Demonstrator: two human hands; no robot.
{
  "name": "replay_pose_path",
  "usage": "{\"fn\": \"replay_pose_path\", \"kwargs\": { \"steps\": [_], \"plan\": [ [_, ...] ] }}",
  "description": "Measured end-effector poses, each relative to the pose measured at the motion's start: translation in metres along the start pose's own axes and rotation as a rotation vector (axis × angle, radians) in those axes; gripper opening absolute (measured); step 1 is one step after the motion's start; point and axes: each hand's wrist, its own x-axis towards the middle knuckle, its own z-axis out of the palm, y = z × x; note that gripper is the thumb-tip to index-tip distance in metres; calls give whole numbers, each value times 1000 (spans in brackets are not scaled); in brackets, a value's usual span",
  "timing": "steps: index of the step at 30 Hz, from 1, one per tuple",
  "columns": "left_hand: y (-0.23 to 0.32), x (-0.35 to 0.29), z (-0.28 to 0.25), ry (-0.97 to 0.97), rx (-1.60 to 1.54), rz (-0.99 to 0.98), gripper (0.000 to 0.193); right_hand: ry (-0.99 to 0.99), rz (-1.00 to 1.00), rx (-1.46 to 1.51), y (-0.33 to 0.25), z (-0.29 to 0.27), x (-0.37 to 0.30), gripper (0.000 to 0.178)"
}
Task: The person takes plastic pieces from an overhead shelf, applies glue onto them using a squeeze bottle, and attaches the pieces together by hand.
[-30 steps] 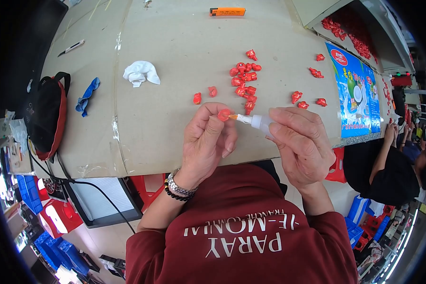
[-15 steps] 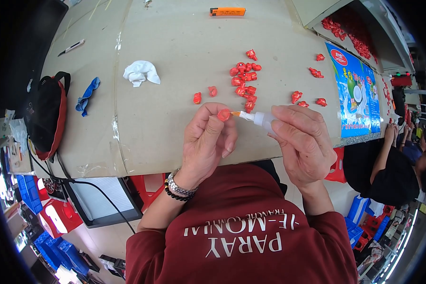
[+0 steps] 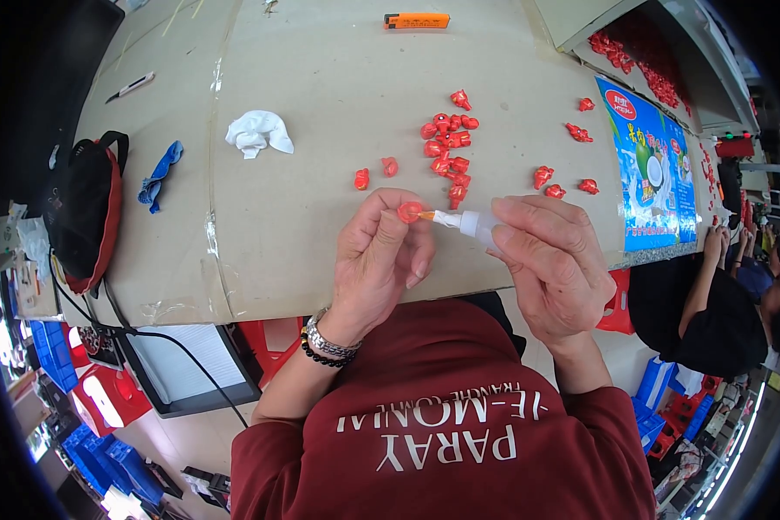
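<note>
So the left hand (image 3: 381,247) has a little rounded, glossy red piece (image 3: 409,211) pinched between thumb and fingers, up off the near part of the table (image 3: 303,225). The right hand (image 3: 559,264) is clamped around a cloudy, translucent plastic bottle (image 3: 481,227), tilted sideways, with crinkly white wrapping (image 3: 447,218) around its neck and a skinny orange tip (image 3: 427,215) right at the red piece; can't really tell if they're touching. Just past the hands there's a bunch of shiny, lumpy red bits (image 3: 446,149), kinda knobbly, and two more small ones sit to the left of it. The tabletop looks like dull tan board with wrinkly clear tape along a seam. Further left: a soft, crumpled white wad (image 3: 258,134), a twisted blue scrap (image 3: 159,178) and a floppy black pouch (image 3: 85,208) with red sides.
</note>
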Motion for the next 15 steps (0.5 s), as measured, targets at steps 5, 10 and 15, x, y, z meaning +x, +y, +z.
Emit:
{"fn": "replay_pose_path", "kwargs": {
  "steps": [5, 10, 15],
  "plan": [
    [0, 0, 1, 8, -10, -8, 26, 15, 7, -6, -1, -1, 1, 25],
    [0, -1, 1, -2, -4, -5, 27, 10, 15, 0, -2, 0, 1, 25],
    [-1, 0, -3, -41, 0, 3, 27, -1, 3, 10, -1, 0, 1, 24]
  ]
}}
